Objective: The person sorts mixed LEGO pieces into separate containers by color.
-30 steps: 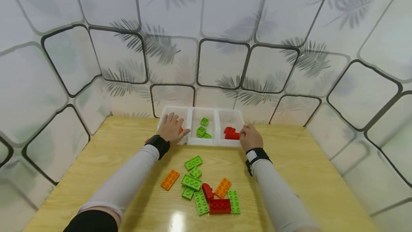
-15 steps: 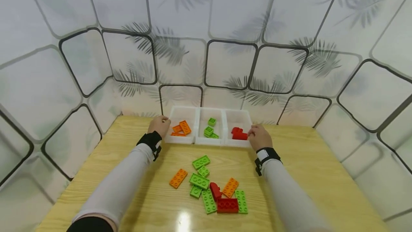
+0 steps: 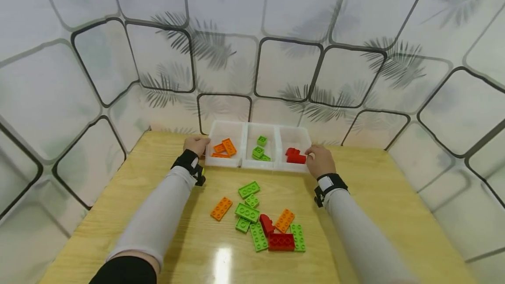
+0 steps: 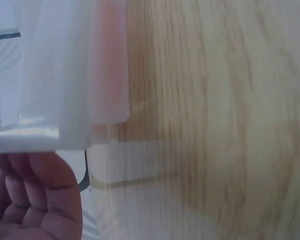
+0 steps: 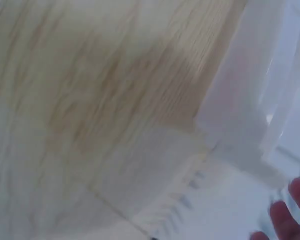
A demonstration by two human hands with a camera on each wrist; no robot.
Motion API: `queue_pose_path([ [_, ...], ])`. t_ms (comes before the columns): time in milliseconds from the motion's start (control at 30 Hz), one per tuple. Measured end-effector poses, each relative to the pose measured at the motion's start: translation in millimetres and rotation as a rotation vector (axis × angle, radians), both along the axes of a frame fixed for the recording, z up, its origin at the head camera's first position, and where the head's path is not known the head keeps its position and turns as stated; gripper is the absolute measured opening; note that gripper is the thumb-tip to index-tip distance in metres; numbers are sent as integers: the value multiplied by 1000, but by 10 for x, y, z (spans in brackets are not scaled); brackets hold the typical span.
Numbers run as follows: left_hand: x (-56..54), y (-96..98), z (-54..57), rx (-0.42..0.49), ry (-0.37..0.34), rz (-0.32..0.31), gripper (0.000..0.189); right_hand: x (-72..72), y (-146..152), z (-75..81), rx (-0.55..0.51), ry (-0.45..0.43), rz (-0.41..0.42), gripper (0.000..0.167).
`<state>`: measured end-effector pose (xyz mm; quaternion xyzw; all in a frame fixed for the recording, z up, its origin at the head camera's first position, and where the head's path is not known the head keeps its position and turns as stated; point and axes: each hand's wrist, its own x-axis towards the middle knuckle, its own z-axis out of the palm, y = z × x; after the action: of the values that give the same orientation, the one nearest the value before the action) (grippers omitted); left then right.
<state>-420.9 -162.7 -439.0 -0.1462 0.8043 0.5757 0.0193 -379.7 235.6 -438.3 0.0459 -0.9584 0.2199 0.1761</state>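
A white three-compartment tray (image 3: 260, 166) stands at the back of the table. Orange bricks (image 3: 225, 147) lie in its left compartment, green bricks (image 3: 259, 149) in the middle one, red bricks (image 3: 295, 157) in the right one. My left hand (image 3: 195, 144) grips the tray's left end; in the left wrist view its fingers (image 4: 45, 187) are curled beneath the rim. At the opposite end, my right hand (image 3: 321, 161) holds the right edge with bent fingers. The right wrist view catches only some fingertips (image 5: 285, 217) beside the tray's corner; the thumb is out of sight there.
In front of the tray, loose bricks lie on the wooden table (image 3: 158, 179): several green, including a long green one (image 3: 247, 212), two orange, including one at the left (image 3: 221, 208), and two red, including a wide one (image 3: 281, 242). A patterned curtain (image 3: 284, 69) hangs behind.
My left hand has gone from above the left compartment out to the tray's left end and taken hold there. The right hand stays at the right edge. The head view has shifted slightly.
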Motion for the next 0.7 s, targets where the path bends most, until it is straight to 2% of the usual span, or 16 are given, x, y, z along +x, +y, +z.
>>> queue_pose_path([
  [100,33,68,34,68,-9,76,34,31,-152,75,7,83,82,17],
  [167,47,91,37,87,-6,105,33,69,-301,115,25,87,198,16],
  [233,52,105,32,91,1,121,32,132,-485,147,35,19,340,16],
  [333,58,124,21,98,4,125,33,238,-793,165,76,-130,534,17],
  [433,56,134,10,111,-1,138,33,317,-1082,157,146,-257,681,20],
  [533,50,148,7,108,-5,157,33,367,-1288,122,218,-363,767,26],
  [600,39,153,5,101,-5,167,32,384,-1378,86,266,-422,776,30],
  [700,17,148,-5,90,-9,177,30,392,-1463,24,321,-461,755,36],
])
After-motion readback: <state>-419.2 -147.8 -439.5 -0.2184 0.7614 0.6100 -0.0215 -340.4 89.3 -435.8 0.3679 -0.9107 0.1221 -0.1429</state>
